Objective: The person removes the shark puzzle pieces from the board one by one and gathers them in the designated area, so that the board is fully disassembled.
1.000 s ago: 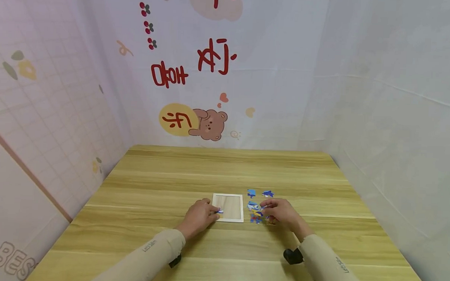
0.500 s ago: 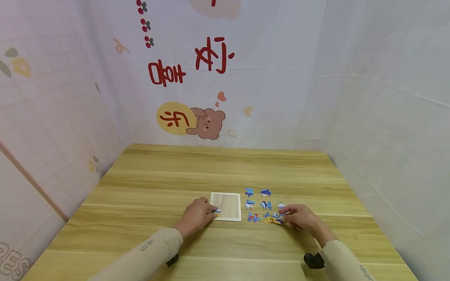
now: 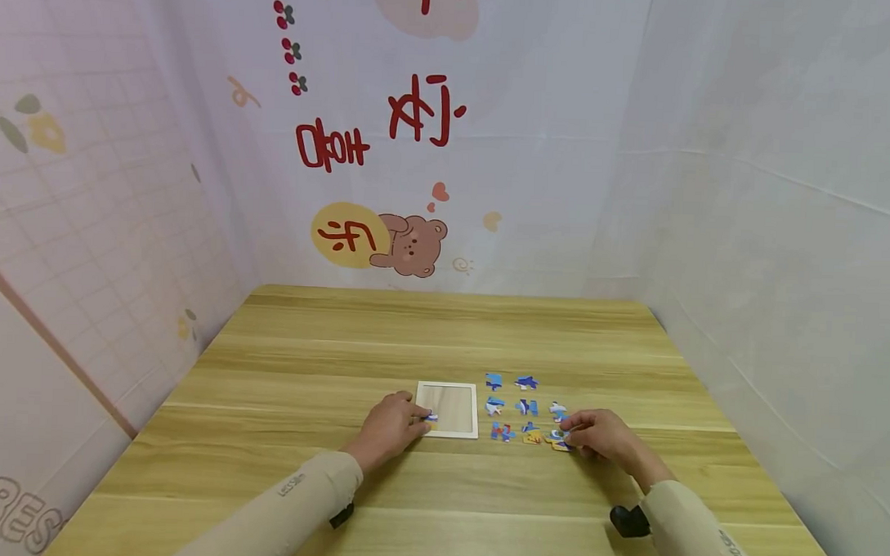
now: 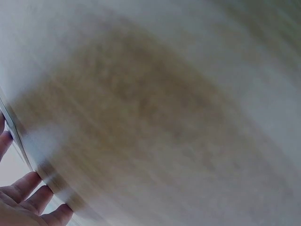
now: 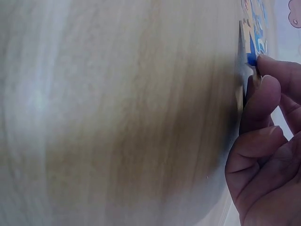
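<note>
In the head view, my left hand (image 3: 388, 427) rests at the left side of a white square puzzle frame (image 3: 475, 410), its fingertips touching the frame's lower left corner. A small blue, white and orange puzzle piece (image 3: 431, 418) lies in that corner beside the fingertips. The left wrist view shows the fingers fairly straight against the table. My right hand (image 3: 603, 435) pinches a yellow and blue puzzle piece (image 3: 559, 440) between thumb and index finger, at the near right of the loose pieces. In the right wrist view, the thumb and index fingertips (image 5: 269, 87) meet at the piece's edge.
Several loose puzzle pieces lie in rough rows right of the frame, among them a dark blue piece (image 3: 526, 382), a red and blue piece (image 3: 502, 432) and a yellow piece (image 3: 532, 436). The wooden table (image 3: 340, 332) ends at cloth walls (image 3: 538, 150).
My right hand has moved right from the middle of the loose pieces, and the pinched piece now lies at the near right of them. My left hand has stayed at the frame.
</note>
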A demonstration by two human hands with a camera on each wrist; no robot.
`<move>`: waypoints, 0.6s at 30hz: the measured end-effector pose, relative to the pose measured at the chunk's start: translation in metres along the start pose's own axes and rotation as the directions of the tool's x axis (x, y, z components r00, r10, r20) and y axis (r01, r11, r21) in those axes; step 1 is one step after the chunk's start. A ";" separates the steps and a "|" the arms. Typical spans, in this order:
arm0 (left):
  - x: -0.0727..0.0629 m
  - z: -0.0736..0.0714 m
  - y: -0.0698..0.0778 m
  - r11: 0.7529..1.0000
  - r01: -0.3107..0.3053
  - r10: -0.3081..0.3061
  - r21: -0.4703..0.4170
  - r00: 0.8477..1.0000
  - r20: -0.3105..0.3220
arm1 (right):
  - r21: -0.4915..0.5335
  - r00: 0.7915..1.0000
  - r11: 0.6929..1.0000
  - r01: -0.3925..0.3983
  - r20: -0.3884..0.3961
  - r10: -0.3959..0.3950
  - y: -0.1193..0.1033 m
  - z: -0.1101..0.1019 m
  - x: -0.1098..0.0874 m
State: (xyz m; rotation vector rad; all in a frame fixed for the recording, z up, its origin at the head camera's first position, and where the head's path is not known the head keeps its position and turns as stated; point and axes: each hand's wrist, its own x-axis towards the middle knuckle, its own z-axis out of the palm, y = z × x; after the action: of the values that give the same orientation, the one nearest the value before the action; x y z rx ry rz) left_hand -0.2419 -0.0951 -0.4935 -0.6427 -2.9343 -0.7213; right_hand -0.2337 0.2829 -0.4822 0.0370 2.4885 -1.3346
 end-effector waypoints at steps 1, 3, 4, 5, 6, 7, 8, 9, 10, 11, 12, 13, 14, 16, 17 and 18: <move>0.000 0.000 0.000 1.000 0.001 -0.001 -0.008 1.000 0.000 | -0.008 1.000 1.000 0.004 0.002 -0.004 0.000 -0.001 0.000; 0.000 0.001 0.000 1.000 0.001 -0.001 -0.009 1.000 0.000 | -0.011 1.000 1.000 -0.003 -0.003 0.003 0.000 -0.001 0.000; 0.000 0.001 0.000 1.000 -0.002 0.002 -0.008 1.000 -0.001 | -0.013 1.000 1.000 -0.003 -0.006 0.003 0.000 -0.002 0.000; 0.000 0.001 0.000 1.000 -0.005 0.005 -0.012 1.000 -0.001 | -0.017 1.000 1.000 -0.003 -0.008 0.003 0.000 -0.002 0.000; 0.000 0.001 -0.001 1.000 -0.005 0.005 -0.018 1.000 -0.002 | -0.020 1.000 1.000 -0.003 -0.010 0.003 0.000 -0.002 0.000; 0.000 0.001 -0.001 1.000 -0.009 0.008 -0.014 1.000 -0.006 | -0.018 1.000 1.000 -0.010 -0.017 0.010 -0.001 -0.002 0.000; 0.001 0.002 -0.001 1.000 -0.010 0.010 -0.009 1.000 -0.008 | -0.013 1.000 1.000 -0.016 -0.022 0.015 -0.002 -0.002 0.001; 0.001 0.001 -0.001 1.000 -0.011 0.011 -0.009 1.000 -0.011 | -0.013 1.000 1.000 -0.007 -0.021 0.007 -0.003 -0.002 0.001; 0.001 0.001 -0.001 1.000 -0.010 0.010 -0.008 1.000 -0.013 | -0.014 1.000 1.000 0.008 -0.018 -0.009 -0.005 -0.002 0.001; 0.001 0.001 0.000 1.000 -0.006 0.005 -0.013 1.000 -0.012 | -0.008 1.000 1.000 0.019 -0.015 -0.019 -0.008 -0.001 0.001; 0.001 0.000 0.000 1.000 -0.001 0.000 -0.010 1.000 -0.012 | 0.006 0.999 0.999 0.031 -0.008 -0.031 -0.011 0.001 0.002; 0.001 0.000 0.000 1.000 0.005 -0.005 -0.009 1.000 -0.012 | 0.014 0.999 0.999 0.044 -0.006 -0.043 -0.015 0.004 0.003; 0.001 -0.001 0.000 1.000 0.012 -0.012 -0.010 1.000 -0.011 | 0.022 0.998 0.998 0.062 -0.001 -0.062 -0.020 0.008 0.005; 0.001 -0.002 0.001 1.000 0.024 -0.024 -0.006 1.000 -0.009 | 0.033 0.995 0.995 0.095 0.001 -0.095 -0.031 0.019 0.010; 0.001 -0.002 0.000 1.000 0.026 -0.026 -0.007 1.000 -0.006 | 0.036 0.994 0.994 0.108 0.002 -0.108 -0.036 0.027 0.012; 0.001 -0.003 0.001 1.000 0.027 -0.027 -0.001 1.000 -0.005 | 0.028 0.992 0.992 0.127 0.001 -0.127 -0.042 0.035 0.015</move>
State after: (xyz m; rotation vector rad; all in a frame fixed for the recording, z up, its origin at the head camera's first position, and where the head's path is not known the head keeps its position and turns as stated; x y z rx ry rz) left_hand -0.2428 -0.0953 -0.4908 -0.6016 -2.9436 -0.7259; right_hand -0.2459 0.2282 -0.4707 -0.1188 2.5072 -1.4180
